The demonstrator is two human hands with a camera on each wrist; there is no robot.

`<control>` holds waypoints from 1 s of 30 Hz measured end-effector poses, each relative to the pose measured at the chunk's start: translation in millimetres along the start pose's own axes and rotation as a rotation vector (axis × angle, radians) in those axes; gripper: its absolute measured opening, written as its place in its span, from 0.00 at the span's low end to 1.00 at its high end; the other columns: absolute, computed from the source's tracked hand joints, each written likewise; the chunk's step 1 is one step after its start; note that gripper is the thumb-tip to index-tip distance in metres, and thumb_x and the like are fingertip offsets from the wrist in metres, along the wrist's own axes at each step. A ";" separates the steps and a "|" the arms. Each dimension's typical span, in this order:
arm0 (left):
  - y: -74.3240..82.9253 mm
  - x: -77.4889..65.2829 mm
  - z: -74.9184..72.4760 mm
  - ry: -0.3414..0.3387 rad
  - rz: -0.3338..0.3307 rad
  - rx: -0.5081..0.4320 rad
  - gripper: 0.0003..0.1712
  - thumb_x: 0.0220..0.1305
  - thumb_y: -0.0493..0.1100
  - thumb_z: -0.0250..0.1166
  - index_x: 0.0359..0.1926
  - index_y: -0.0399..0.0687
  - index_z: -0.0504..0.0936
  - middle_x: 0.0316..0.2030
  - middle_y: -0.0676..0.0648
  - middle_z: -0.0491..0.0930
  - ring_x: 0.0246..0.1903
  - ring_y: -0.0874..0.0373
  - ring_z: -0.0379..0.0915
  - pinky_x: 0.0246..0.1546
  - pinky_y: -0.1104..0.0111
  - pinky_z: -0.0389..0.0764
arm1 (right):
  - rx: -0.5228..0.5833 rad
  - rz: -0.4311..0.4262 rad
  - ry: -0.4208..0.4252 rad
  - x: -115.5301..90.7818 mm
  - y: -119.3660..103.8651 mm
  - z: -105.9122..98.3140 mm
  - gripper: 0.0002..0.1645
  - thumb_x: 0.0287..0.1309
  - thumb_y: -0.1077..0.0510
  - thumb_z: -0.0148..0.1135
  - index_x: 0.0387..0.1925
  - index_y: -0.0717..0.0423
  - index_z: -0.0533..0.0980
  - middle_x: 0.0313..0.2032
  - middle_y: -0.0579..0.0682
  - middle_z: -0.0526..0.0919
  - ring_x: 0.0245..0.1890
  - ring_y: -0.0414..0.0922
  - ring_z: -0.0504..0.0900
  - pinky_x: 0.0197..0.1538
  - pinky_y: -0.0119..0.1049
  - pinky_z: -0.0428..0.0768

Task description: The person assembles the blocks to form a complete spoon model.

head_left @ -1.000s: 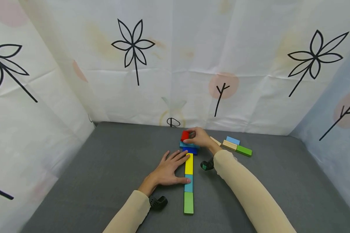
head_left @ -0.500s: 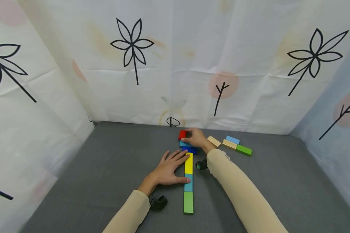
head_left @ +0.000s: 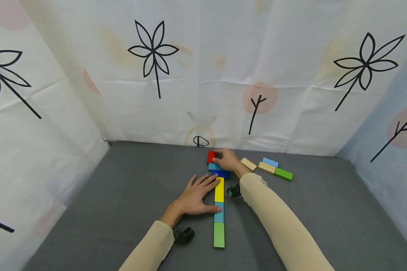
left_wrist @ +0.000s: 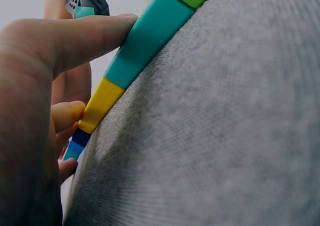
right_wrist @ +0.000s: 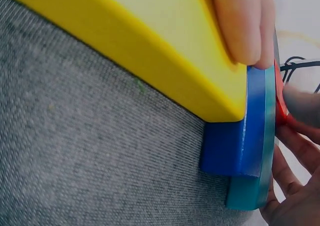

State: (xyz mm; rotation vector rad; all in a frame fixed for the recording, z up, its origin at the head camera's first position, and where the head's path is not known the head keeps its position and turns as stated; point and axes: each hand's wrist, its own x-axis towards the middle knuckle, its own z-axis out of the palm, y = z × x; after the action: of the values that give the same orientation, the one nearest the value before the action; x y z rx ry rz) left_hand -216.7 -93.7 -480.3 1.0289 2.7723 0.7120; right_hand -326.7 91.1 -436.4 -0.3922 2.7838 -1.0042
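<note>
My left hand (head_left: 196, 197) lies with its fingers spread and straight, thumb on the teal block (head_left: 218, 216) and fingertips on the yellow block (head_left: 219, 192). These two form a row end to end with a light green block (head_left: 219, 235) nearest me. Beyond the yellow one, a dark blue block (right_wrist: 222, 148) and a blue-teal block (right_wrist: 245, 193) lie crosswise, one behind the other. At the far end my right hand (head_left: 228, 160) pinches a red block (head_left: 211, 157) between thumb and fingers, right behind the blue-teal block's left part.
To the right of my right hand lie a plain wooden block (head_left: 249, 164), a second wooden block (head_left: 266, 168), a light blue block (head_left: 270, 162) and a green block (head_left: 283, 174). A patterned cloth (head_left: 291, 124) hangs along the back of the grey table (head_left: 149, 180).
My right hand has shifted slightly left with the red block, uncovering more of the nearest loose wooden block. The left hand has stayed in place on the row.
</note>
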 end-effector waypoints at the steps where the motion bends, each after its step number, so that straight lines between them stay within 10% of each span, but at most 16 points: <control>1: 0.0 0.1 0.1 0.000 -0.001 0.000 0.55 0.61 0.74 0.60 0.81 0.59 0.53 0.80 0.56 0.47 0.79 0.50 0.40 0.74 0.41 0.32 | 0.002 -0.001 0.001 -0.2 -0.2 0.3 0.27 0.73 0.57 0.60 0.70 0.60 0.72 0.67 0.61 0.73 0.62 0.58 0.75 0.67 0.54 0.71; 30: 2.4 -1.3 -2.2 -0.012 -0.007 -0.001 0.54 0.61 0.72 0.61 0.81 0.58 0.54 0.80 0.54 0.48 0.79 0.49 0.39 0.74 0.42 0.31 | -0.027 -0.095 0.045 -1.8 3.2 6.9 0.27 0.72 0.56 0.61 0.69 0.58 0.73 0.63 0.59 0.78 0.56 0.58 0.79 0.64 0.53 0.74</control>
State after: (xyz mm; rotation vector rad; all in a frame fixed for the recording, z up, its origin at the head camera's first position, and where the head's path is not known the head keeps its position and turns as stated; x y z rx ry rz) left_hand -214.8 -93.8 -477.3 1.0187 2.7642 0.7041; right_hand -324.0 89.9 -443.6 -0.5167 2.8456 -1.0089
